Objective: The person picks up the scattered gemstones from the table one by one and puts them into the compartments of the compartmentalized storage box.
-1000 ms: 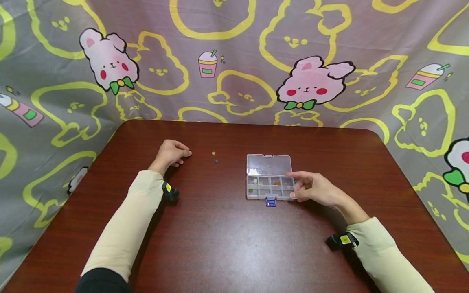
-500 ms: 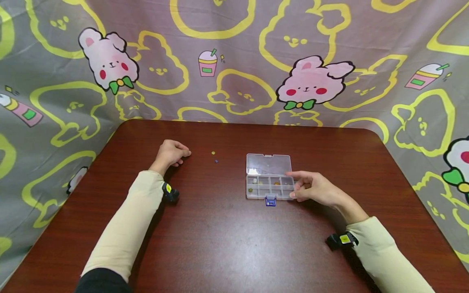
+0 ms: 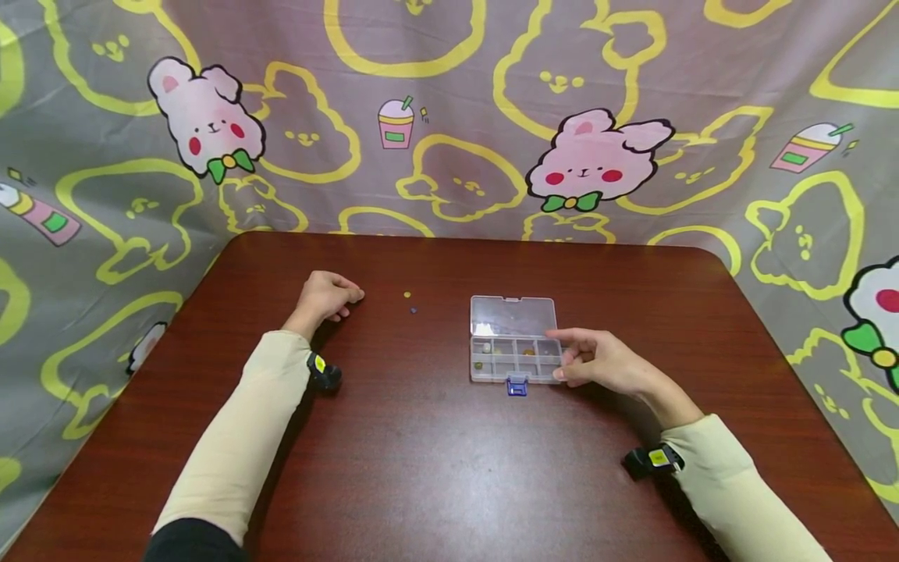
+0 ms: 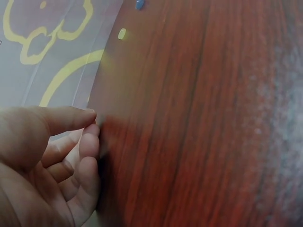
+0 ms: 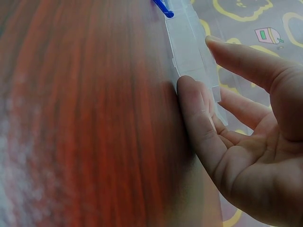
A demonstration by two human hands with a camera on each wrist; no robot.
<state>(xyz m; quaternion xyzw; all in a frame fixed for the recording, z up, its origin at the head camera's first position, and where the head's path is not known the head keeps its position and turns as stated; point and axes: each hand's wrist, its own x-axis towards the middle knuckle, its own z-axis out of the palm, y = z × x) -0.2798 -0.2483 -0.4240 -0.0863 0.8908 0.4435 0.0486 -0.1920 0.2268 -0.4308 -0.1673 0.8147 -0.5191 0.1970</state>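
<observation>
My right hand [image 3: 607, 363] holds the right end of a clear plastic compartment box [image 3: 516, 371], thumb at the near corner and forefinger at the hinge side. In the right wrist view the fingers [image 5: 203, 127] lie along the box's end wall [image 5: 189, 52]. The lid [image 3: 513, 316] lies back, away from me; a blue latch [image 3: 517, 387] hangs at the front. My left hand [image 3: 325, 297] rests low over the table at left, thumb and forefinger tips together; I cannot tell whether something tiny is between them. Beyond it lie a small yellow oblong piece [image 4: 122, 34] and a blue one [image 4: 139, 4].
Several small pieces sit in the box's compartments, among them a green one [image 3: 478, 365], a white one [image 3: 487, 348] and an orange one [image 3: 529, 352]. The brown wooden table [image 3: 421, 468] ends at a patterned cloth [image 3: 449, 101] behind and at both sides.
The whole head view has shifted very slightly. Both hands, the box and the two loose pieces keep their places.
</observation>
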